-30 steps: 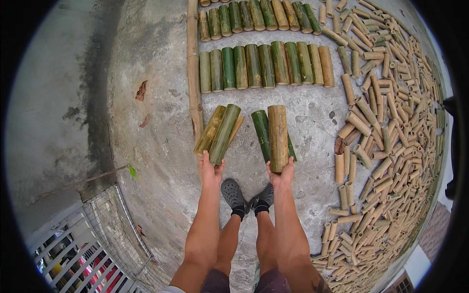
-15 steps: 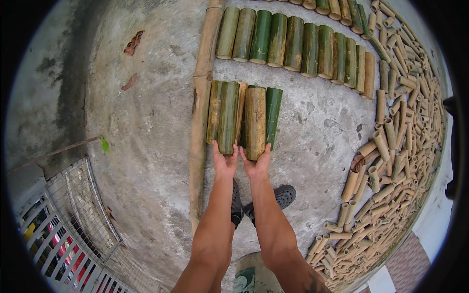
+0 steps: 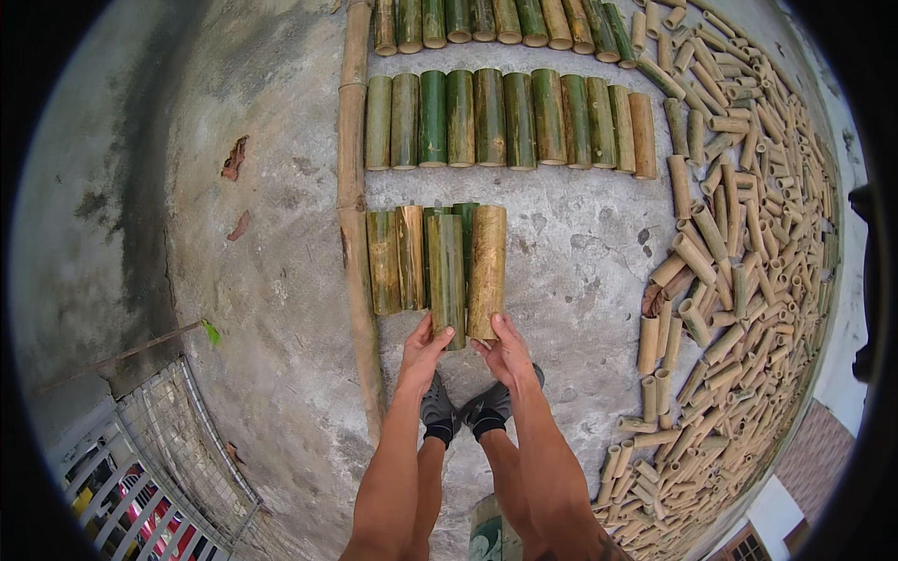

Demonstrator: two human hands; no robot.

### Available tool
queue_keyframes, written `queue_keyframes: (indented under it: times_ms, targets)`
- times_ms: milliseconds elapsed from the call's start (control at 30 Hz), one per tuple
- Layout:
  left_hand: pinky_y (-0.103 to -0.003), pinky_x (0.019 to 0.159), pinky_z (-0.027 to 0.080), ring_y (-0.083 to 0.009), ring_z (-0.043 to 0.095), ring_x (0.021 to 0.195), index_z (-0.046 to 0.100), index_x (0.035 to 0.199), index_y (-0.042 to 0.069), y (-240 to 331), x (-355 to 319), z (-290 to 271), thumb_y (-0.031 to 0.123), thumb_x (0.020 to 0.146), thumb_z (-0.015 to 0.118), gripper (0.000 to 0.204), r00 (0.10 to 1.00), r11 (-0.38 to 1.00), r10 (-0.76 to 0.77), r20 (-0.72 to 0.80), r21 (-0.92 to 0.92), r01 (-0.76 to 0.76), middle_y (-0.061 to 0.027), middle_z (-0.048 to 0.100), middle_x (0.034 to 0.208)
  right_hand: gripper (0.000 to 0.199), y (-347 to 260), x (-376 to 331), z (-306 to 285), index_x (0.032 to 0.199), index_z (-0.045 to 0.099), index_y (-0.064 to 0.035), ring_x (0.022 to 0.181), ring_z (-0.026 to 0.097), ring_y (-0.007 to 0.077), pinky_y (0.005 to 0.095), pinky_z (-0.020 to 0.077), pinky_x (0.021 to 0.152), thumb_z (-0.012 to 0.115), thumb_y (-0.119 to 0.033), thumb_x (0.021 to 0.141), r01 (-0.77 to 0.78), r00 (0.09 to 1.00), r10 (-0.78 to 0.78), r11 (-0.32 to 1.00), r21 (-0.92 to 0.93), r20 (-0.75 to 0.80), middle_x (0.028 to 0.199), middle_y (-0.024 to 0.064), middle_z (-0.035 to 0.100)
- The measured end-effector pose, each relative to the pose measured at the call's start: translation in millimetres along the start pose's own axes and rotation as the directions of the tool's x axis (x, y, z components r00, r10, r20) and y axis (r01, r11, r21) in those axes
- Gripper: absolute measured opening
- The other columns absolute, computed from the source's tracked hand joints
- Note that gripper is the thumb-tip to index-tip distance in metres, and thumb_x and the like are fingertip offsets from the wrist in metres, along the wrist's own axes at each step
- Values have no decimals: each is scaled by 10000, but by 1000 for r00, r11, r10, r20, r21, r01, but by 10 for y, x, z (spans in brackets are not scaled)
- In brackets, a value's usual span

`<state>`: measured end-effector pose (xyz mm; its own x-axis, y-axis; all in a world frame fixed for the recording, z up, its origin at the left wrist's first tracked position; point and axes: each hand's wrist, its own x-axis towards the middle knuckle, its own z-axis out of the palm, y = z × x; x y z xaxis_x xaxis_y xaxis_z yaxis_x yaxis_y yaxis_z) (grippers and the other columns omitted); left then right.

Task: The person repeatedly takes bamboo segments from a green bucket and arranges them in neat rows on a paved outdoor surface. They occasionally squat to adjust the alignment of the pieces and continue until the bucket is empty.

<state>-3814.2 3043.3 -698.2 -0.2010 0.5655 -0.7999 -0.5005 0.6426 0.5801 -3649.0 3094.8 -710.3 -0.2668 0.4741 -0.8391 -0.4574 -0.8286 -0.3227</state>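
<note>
My left hand is closed round the near end of a green-brown bamboo tube. Beside it, my right hand grips a tan, mottled bamboo tube by its lower end. Both held tubes point away from me, nearly parallel. To their left, a brownish-green tube and a yellowish tube lie side by side on the concrete. Darker green tubes are partly hidden behind the held ones.
A long bamboo pole lies along the left ends of the rows. Farther off is a row of bamboo tubes, with another row beyond. Many small bamboo pieces are spread at the right. My shoes stand just below my hands.
Both held tubes have shifted right relative to the lying ones, uncovering the two leftmost tubes. My view has moved, so more of the far row shows.
</note>
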Motion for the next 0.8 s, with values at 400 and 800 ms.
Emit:
queue_keyframes:
  times_ms: [400, 800]
  targets:
    - [-481, 1125, 351, -473, 417, 1334, 371, 1461, -69, -835, 724, 1315, 219, 915, 646, 676, 911, 523, 409, -60, 833, -180, -317, 373, 1474, 652, -368, 801, -1068, 1480, 406, 3, 1214, 550, 383, 414, 453, 1018, 666, -205, 919, 204, 881, -473, 406, -891, -14, 1391, 238, 523]
    - [-463, 1076, 433, -434, 531, 1247, 539, 1357, 21, -704, -370, 154, 255, 887, 648, 536, 997, 125, -75, 30, 992, -21, -251, 526, 1358, 566, -145, -459, -1202, 1396, 475, 11, 1212, 536, 458, 483, 470, 1002, 638, -225, 908, 74, 975, -215, 120, -990, 47, 1327, 280, 521]
